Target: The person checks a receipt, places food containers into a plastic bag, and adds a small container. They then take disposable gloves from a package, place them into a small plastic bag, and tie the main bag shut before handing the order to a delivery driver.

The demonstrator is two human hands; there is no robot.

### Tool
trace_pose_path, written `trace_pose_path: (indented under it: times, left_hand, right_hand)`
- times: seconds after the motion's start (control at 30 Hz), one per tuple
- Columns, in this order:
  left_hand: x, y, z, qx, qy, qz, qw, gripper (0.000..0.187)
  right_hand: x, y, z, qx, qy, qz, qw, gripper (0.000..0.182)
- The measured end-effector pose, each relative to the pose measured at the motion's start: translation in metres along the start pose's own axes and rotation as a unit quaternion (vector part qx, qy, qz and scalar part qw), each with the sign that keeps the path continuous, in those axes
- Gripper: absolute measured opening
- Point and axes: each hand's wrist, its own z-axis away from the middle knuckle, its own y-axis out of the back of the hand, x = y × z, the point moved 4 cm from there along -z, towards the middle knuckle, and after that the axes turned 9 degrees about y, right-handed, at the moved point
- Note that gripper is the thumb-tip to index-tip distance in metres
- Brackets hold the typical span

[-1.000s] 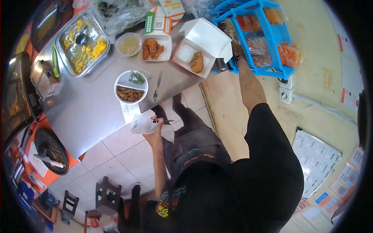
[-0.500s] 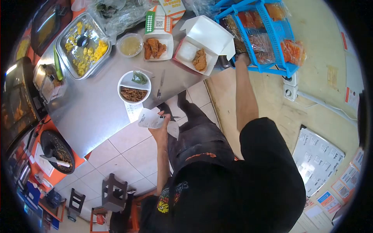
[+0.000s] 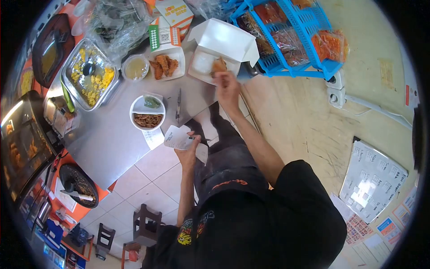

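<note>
My left hand (image 3: 190, 150) is closed on a printed paper slip (image 3: 177, 137) near the steel counter's front edge. My right hand (image 3: 227, 89) is over the front of an open white box (image 3: 226, 38) that holds rice (image 3: 204, 63) and a brown fried piece. Its fingers are pinched and blurred, and what they hold is too unclear to name. Left of that box stands a small carton with fried pieces (image 3: 165, 67). A round white bowl (image 3: 148, 113) with shredded brown food and a green packet sits nearer to me, beside a pen-like object (image 3: 178, 105).
A blue basket rack (image 3: 309, 69) of bagged goods stands at the back right. On the counter (image 3: 103, 148) are a steel tray (image 3: 89, 74) of yellow food and a lidded cup (image 3: 135, 68). A black mortar (image 3: 78, 185) and stools (image 3: 147, 224) are at the left.
My right hand has moved left from the blue rack to the open white box. My left hand still holds the slip. The whole view has shifted slightly.
</note>
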Motion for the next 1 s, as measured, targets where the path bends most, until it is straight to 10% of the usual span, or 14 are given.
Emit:
trace_pose_path:
  times: [0.1,0.2,0.3,1.0]
  left_hand:
    - [0.012,-0.009,0.005,0.002,0.01,-0.001,1.0,0.028]
    - [0.009,-0.008,0.004,-0.003,-0.008,0.018,1.0,0.028]
    - [0.006,-0.016,0.005,-0.016,0.008,0.028,0.999,0.027]
    - [-0.012,-0.002,0.003,0.062,0.021,0.132,0.989,0.028]
  right_hand:
    - [0.0,0.006,-0.012,-0.065,-0.063,0.104,0.99,0.015]
    - [0.031,0.036,-0.054,-0.116,0.107,0.268,0.95,0.012]
    - [0.07,0.028,-0.07,-0.402,0.178,0.426,0.791,0.015]
    - [0.101,0.018,-0.091,-0.443,0.221,0.476,0.727,0.016]
